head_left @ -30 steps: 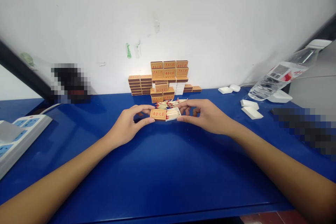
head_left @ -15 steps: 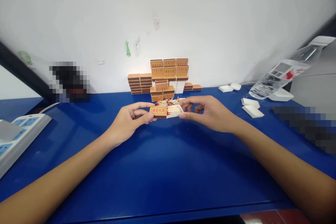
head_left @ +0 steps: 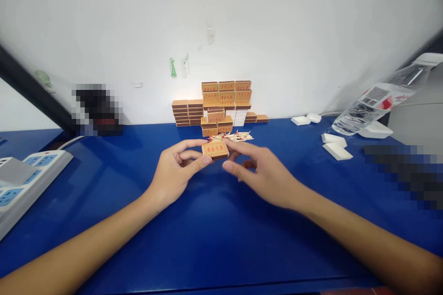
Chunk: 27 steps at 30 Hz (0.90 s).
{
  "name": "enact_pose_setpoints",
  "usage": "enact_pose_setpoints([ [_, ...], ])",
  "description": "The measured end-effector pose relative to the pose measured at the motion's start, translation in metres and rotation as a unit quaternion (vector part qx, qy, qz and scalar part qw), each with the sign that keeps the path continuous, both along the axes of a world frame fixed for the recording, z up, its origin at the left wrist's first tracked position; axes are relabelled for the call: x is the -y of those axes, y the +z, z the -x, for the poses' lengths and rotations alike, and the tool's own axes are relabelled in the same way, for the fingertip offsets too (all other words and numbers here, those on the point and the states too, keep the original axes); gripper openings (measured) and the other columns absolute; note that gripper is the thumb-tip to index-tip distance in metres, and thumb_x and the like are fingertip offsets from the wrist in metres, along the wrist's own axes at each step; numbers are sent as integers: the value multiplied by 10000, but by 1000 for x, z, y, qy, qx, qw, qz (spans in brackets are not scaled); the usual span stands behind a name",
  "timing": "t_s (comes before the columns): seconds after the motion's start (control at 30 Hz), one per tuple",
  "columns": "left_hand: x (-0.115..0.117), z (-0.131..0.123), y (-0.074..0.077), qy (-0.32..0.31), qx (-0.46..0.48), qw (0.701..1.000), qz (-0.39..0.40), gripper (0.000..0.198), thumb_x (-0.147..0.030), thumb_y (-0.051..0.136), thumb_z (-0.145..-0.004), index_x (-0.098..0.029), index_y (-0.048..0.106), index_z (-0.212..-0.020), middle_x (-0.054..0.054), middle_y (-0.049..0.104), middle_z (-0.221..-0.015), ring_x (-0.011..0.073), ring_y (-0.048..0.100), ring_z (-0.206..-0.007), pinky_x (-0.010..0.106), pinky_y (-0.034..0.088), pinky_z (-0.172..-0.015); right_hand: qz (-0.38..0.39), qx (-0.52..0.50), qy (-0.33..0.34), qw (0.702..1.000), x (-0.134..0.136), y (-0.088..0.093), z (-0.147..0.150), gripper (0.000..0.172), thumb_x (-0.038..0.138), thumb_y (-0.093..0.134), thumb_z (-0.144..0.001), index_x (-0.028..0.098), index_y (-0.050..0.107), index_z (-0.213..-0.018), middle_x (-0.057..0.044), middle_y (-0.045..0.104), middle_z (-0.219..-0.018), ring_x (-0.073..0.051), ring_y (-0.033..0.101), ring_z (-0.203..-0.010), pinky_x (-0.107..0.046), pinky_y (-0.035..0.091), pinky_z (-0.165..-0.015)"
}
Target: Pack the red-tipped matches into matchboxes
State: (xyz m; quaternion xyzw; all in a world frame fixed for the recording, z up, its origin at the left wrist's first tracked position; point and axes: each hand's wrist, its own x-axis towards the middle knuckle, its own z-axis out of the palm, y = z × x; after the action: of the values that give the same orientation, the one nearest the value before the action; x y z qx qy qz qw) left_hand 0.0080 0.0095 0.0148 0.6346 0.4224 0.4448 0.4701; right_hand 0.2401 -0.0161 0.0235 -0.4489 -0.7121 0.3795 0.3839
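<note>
A small orange matchbox [head_left: 215, 150] with red characters is held above the blue table [head_left: 214, 239], its tray pushed fully in. My left hand [head_left: 176, 173] pinches its left end between thumb and forefinger. My right hand [head_left: 258, 168] is at the box's right end, fingers loosely spread, the fingertips touching or just off the box. Behind the box a small heap of loose red-tipped matches [head_left: 233, 137] lies on the table. A stack of several orange matchboxes [head_left: 218, 103] stands against the white wall.
A white power strip [head_left: 24, 179] lies at the left edge. A clear plastic water bottle [head_left: 375, 101] leans at the right. Some white inner trays [head_left: 334, 145] and small white items [head_left: 306, 119] lie at the back right. Two blurred patches sit left and right.
The tray of matches that stuck out of the sleeve on the right has been pushed in and the box is closed. My right hand's fingers have relaxed and drawn slightly back.
</note>
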Motion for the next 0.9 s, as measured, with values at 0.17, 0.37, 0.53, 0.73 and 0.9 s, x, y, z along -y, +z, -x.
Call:
enact_pose_setpoints([
  [0.17,11,-6,5,22,7,999,-43,446,-427,845,-841,-194,741,-1207,45,833,-908,242,791,-883,359,628,-845,68,-85,104,989,21,1,15,833,364,680,-969,384,252,-1683,-107,496,-1555,-254,564,-1299,-395,636,-889],
  [0.37,12,-6,2,35,-4,998,-51,489,-446,829,-856,-228,738,-1284,56,833,-1001,260,785,-929,402,627,-887,122,-128,132,975,21,-1,10,986,381,720,-954,433,79,-1702,-109,460,-1575,-255,561,-1312,-449,627,-961],
  [0.53,-5,4,3,83,-80,985,-131,477,-463,786,-885,-252,742,-1311,53,806,-1095,233,748,-909,388,615,-857,90,-68,88,990,12,-8,7,890,403,683,-965,395,175,-1697,-128,548,-1467,-213,670,-1031,-409,653,-797],
  [0.73,-72,36,29,187,-138,954,-191,548,-521,672,-955,-162,698,-1369,87,773,-1097,231,719,-974,372,581,-891,6,-6,23,1000,-3,-10,-1,452,317,639,-965,305,611,-1416,-124,551,-1453,-200,687,-993,-375,634,-740],
  [0.9,-115,49,46,221,-210,915,-264,486,-475,658,-967,-181,712,-1350,121,741,-1206,245,683,-1088,391,551,-976,-20,16,24,999,-9,-10,-7,281,261,622,-954,254,697,-1225,-111,593,-1359,-173,684,-929,-365,623,-751],
])
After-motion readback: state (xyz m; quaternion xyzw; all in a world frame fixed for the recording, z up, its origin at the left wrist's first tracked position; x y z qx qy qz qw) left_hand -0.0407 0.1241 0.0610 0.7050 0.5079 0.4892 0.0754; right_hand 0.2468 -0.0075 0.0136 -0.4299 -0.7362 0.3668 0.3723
